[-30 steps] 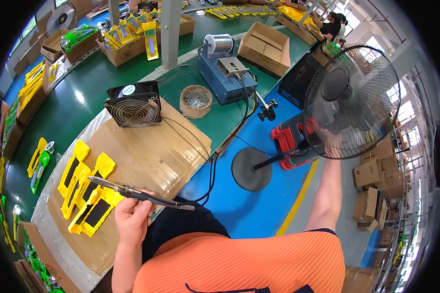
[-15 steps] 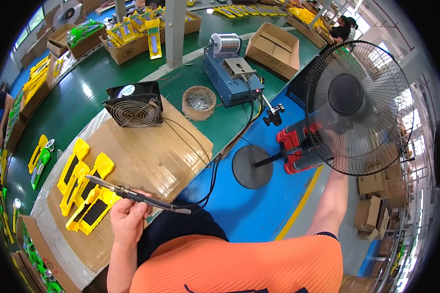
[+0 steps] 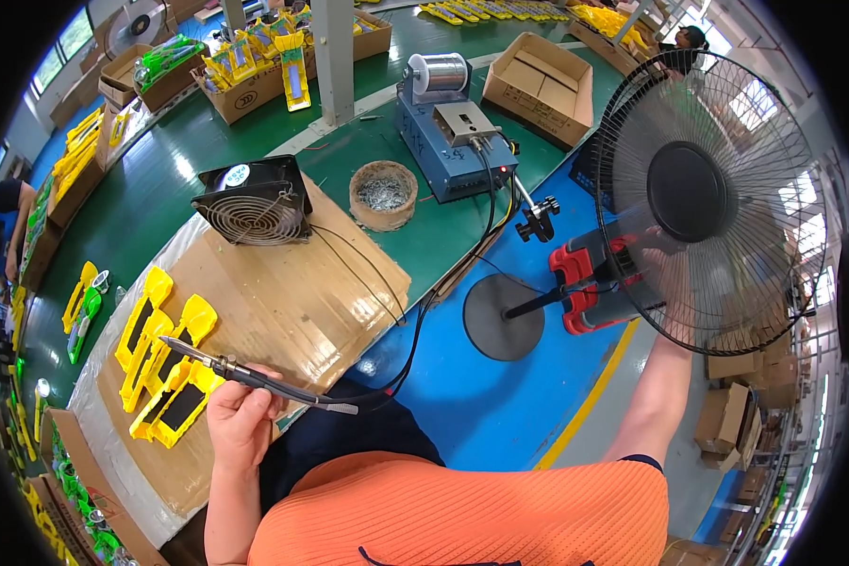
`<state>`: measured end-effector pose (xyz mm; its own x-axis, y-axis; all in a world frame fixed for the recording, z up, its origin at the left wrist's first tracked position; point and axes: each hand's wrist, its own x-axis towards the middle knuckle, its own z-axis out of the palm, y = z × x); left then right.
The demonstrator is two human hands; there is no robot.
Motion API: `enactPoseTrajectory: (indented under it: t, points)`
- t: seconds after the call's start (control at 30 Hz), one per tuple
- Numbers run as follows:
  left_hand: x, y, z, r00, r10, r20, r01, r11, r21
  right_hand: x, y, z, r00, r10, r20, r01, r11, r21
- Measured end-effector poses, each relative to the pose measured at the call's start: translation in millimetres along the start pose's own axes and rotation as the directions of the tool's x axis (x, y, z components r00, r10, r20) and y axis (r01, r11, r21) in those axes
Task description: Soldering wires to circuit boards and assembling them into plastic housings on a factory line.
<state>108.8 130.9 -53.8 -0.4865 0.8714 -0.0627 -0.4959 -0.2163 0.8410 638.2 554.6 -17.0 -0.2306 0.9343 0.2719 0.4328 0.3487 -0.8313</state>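
Observation:
My left hand (image 3: 241, 423) is closed around the dark handle of a soldering iron (image 3: 222, 365), whose metal tip points left over several yellow plastic casings (image 3: 181, 406) with dark panels. These lie on a cardboard sheet (image 3: 283, 302) that covers the near workbench. Out to the right, my bare arm reaches behind a black standing fan (image 3: 689, 191). My right hand (image 3: 665, 253) shows only faintly through the grille and blades, so its fingers cannot be made out. The fan's round base (image 3: 502, 319) stands on the blue floor.
A boxy black fan (image 3: 255, 203) sits on the cardboard. Beyond are a round tub of metal scraps (image 3: 383, 195), a blue soldering machine with a wire spool (image 3: 453, 141) and an open carton (image 3: 540, 87). Cables hang along the bench edge. A red-and-grey case (image 3: 585, 283) stands on the floor.
The standing fan's head has shifted right and slightly down, with my right arm following. My left hand still grips the soldering iron, nearly in the same place. The view has turned slightly.

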Motion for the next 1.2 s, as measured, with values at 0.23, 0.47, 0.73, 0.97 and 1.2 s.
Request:
enactPoseTrajectory:
  t: [0.23,0.47,0.73,0.97,1.2]
  points:
    - [-2.3,2.4,-0.6,0.999,-0.025,-0.026,0.025,1.000,0.007,-8.5,6.2,6.5,0.991,-0.076,0.108,0.104,0.951,-0.292]
    - [-0.8,1.8,-1.2,1.000,-0.018,0.015,0.018,0.999,0.028,4.9,40.4,-5.5,0.989,-0.098,0.106,0.120,0.968,-0.220]
    - [-3.9,1.8,-2.5,0.999,-0.017,0.030,0.017,1.000,0.016,-0.8,86.2,-30.7,0.995,-0.079,0.061,0.089,0.978,-0.191]
    - [1.2,-0.5,-5.5,0.999,-0.018,0.050,0.017,1.000,0.010,-19.2,119.2,-38.3,0.999,-0.031,0.029,0.036,0.985,-0.170]
    - [-2.0,2.9,-5.9,1.000,-0.020,0.017,0.020,1.000,0.015,-21.4,134.6,-25.8,0.999,0.005,-0.034,-0.010,0.988,-0.154]
